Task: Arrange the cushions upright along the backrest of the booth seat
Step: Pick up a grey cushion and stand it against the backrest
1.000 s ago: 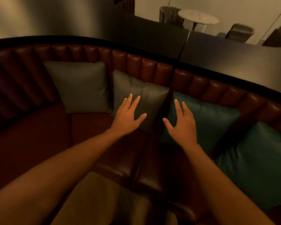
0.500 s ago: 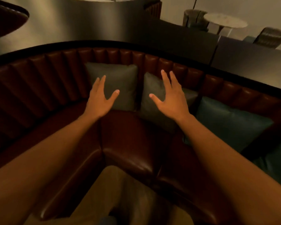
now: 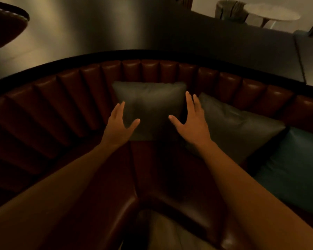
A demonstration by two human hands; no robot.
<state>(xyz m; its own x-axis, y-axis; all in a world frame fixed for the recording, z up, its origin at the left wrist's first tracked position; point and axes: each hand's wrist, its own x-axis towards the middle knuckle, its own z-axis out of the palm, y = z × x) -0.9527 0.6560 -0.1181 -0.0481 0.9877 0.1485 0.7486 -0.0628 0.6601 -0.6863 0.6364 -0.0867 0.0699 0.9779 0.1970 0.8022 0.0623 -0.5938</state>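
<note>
A grey cushion (image 3: 150, 103) stands upright against the red tufted backrest (image 3: 90, 82) of the curved booth seat (image 3: 163, 170). My left hand (image 3: 118, 126) is at its lower left edge and my right hand (image 3: 191, 121) at its right edge, both with fingers straight and thumbs spread. Whether the hands touch the cushion is unclear. A second grey cushion (image 3: 238, 127) leans tilted to the right of it. A teal cushion (image 3: 296, 166) lies further right.
A dark ledge (image 3: 206, 42) runs behind the backrest. A round pale table (image 3: 271, 13) and chairs stand beyond it at the top right. A dark table edge (image 3: 7, 24) shows at the top left. The seat's front edge (image 3: 134, 201) curves round below my arms.
The view and both hands have swung left along the booth. My hands went from the second grey cushion and teal cushion to either side of the leftmost grey cushion.
</note>
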